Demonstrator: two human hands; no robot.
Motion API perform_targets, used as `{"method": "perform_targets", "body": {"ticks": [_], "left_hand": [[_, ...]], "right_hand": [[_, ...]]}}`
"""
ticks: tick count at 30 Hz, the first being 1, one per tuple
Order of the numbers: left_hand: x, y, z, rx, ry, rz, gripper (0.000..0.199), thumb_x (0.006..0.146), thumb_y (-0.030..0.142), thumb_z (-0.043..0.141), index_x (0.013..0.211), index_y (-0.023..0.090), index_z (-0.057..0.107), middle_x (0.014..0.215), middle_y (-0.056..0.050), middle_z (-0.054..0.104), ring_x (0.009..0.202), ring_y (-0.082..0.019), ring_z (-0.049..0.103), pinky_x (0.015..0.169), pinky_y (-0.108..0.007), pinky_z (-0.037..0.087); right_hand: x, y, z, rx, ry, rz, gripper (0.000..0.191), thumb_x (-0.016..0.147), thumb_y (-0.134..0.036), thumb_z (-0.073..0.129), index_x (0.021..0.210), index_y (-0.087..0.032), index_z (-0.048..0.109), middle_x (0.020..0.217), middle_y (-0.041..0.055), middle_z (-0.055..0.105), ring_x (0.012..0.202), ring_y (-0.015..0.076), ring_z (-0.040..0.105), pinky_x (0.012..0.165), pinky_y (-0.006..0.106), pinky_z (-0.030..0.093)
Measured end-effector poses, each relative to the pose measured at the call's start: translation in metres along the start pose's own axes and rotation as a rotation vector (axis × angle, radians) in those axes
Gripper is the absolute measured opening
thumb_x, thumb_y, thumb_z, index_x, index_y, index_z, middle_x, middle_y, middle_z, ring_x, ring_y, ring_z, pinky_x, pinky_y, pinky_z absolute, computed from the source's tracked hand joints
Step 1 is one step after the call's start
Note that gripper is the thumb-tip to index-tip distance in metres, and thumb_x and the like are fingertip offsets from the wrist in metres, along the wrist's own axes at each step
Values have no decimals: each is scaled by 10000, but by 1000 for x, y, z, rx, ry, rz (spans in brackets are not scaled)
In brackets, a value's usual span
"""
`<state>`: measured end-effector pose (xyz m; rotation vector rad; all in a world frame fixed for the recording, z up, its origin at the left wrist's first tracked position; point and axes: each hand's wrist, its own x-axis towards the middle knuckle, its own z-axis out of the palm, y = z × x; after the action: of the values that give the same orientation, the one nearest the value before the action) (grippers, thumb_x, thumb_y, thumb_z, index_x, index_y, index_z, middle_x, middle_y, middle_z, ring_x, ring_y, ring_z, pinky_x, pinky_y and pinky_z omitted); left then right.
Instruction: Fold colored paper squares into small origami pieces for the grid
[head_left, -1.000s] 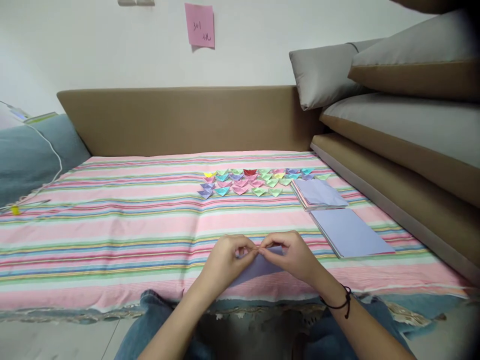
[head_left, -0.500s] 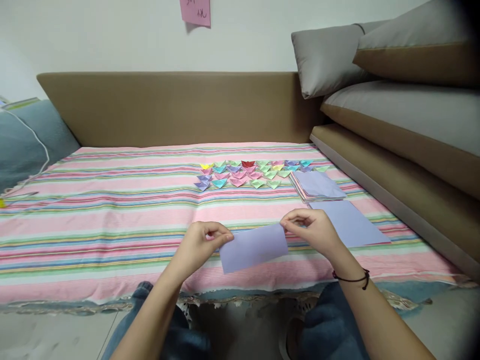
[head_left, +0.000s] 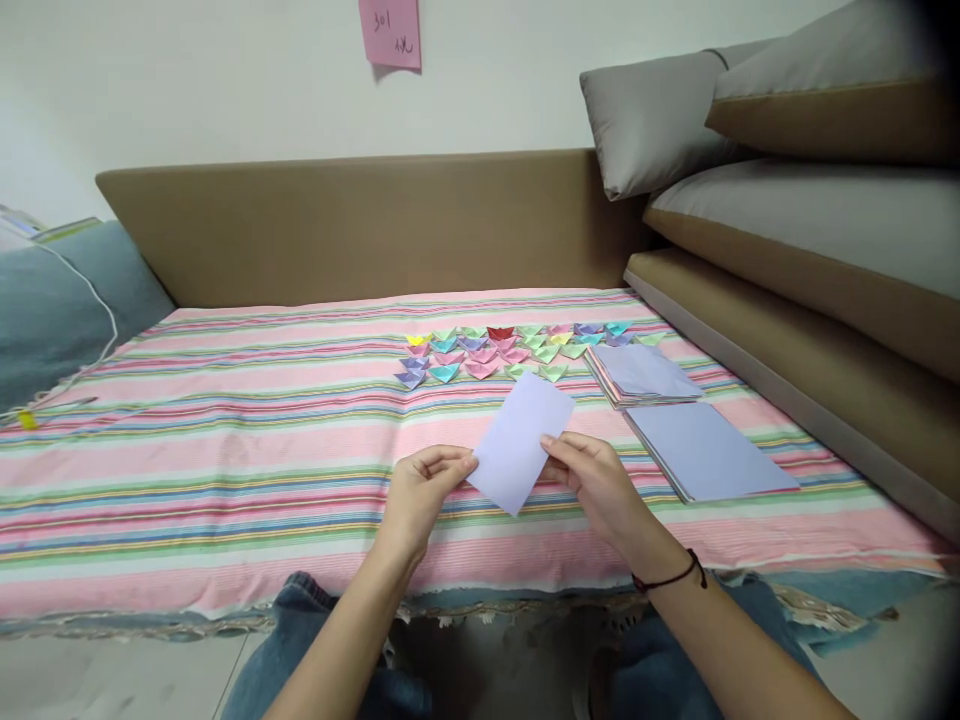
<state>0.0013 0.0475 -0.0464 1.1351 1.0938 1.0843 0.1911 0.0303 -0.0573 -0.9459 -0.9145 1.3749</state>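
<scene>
A pale purple rectangular sheet of paper (head_left: 517, 440) is held in the air, tilted, between both hands. My left hand (head_left: 427, 490) pinches its lower left edge between thumb and fingers. On the other side, my right hand (head_left: 592, 480) grips the right edge, thumb on the front face and fingers behind. Beyond the sheet, several small folded paper boats (head_left: 481, 369) in many colours stand in rows on the striped cloth (head_left: 225, 450). To the right lie a stack of purple-topped paper (head_left: 709, 450) and a smaller stack of paper (head_left: 649, 370) behind it.
Grey and brown cushions (head_left: 810, 220) are piled along the right side. A brown backrest (head_left: 375, 230) runs along the wall, where a pink note (head_left: 390, 35) hangs. At the left are a white cable (head_left: 97, 300) and a small yellow item (head_left: 28, 420).
The sheet has turned from lying lengthwise between the hands to standing slanted upright. My right hand has shifted its grip to the sheet's right edge, and the hands are closer together.
</scene>
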Motion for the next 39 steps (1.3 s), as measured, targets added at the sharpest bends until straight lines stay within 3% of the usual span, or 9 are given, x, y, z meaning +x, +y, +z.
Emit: {"method": "perform_targets", "body": {"ticks": [4, 7, 11, 15, 20, 25, 31, 35, 39], "left_hand": [[-1, -3, -4, 141, -81, -44, 247, 605, 328, 772, 714, 133, 670, 646, -42, 684, 636, -164, 630, 635, -261, 491], [-1, -8, -6, 336, -83, 40, 261, 680, 344, 709, 836, 146, 643, 637, -32, 660, 643, -181, 624, 644, -296, 490], [-6, -15, 4, 594, 16, 293, 532, 741, 324, 657, 1234, 233, 481, 1157, -91, 590, 984, -237, 586, 792, -363, 490], [-13, -18, 24, 434, -191, 290, 672, 758, 326, 651, 1347, 255, 338, 1349, -104, 433, 1154, -248, 486, 907, -381, 454], [-18, -14, 40, 145, -225, 38, 730, 706, 339, 691, 1323, 199, 328, 1209, -117, 524, 948, -217, 580, 744, -320, 501], [-19, -8, 39, 141, -195, 60, 358, 774, 380, 619, 1052, 164, 556, 948, -35, 608, 871, -178, 555, 731, -258, 448], [-6, -18, 20, 105, -37, -10, 325, 814, 446, 509, 850, 142, 619, 745, -17, 620, 665, -152, 533, 575, -232, 398], [3, -29, 1, 269, 44, -17, 251, 744, 402, 587, 791, 156, 568, 575, 35, 547, 512, -124, 488, 495, -213, 349], [-2, -39, -6, 697, 21, 19, 407, 728, 295, 622, 1086, 176, 469, 550, 61, 526, 503, -155, 508, 485, -229, 349]], "right_hand": [[4, -3, -7, 0, 56, -21, 276, 671, -413, 736, 643, -151, 654, 698, 32, 658, 656, 182, 620, 629, 313, 542], [5, -5, -10, -74, 69, -20, 295, 658, -430, 736, 623, -150, 649, 649, 33, 643, 594, 175, 601, 576, 305, 526], [4, -2, -7, -319, 141, -126, 290, 638, -416, 743, 576, -156, 630, 591, 27, 618, 564, 164, 567, 534, 277, 477], [2, 4, 2, -379, 57, -140, 290, 646, -396, 737, 542, -165, 598, 534, -1, 567, 518, 136, 523, 498, 254, 424], [4, 10, 8, -250, -45, -35, 332, 566, -407, 787, 539, -167, 558, 496, -27, 542, 464, 102, 479, 451, 227, 381], [6, 12, 7, -193, -74, 24, 340, 538, -390, 808, 549, -164, 554, 486, -39, 537, 465, 97, 491, 462, 219, 412], [4, 5, -5, -207, -65, 74, 281, 651, -396, 732, 721, -155, 605, 649, 8, 636, 581, 132, 577, 560, 249, 465], [6, 8, -23, -387, 54, 65, 327, 650, -361, 718, 861, -178, 548, 603, -13, 616, 559, 157, 576, 526, 260, 439], [3, 22, -35, -807, 67, 4, 460, 670, -265, 677, 1071, -205, 459, 547, -57, 564, 552, 182, 571, 525, 276, 431]]}}
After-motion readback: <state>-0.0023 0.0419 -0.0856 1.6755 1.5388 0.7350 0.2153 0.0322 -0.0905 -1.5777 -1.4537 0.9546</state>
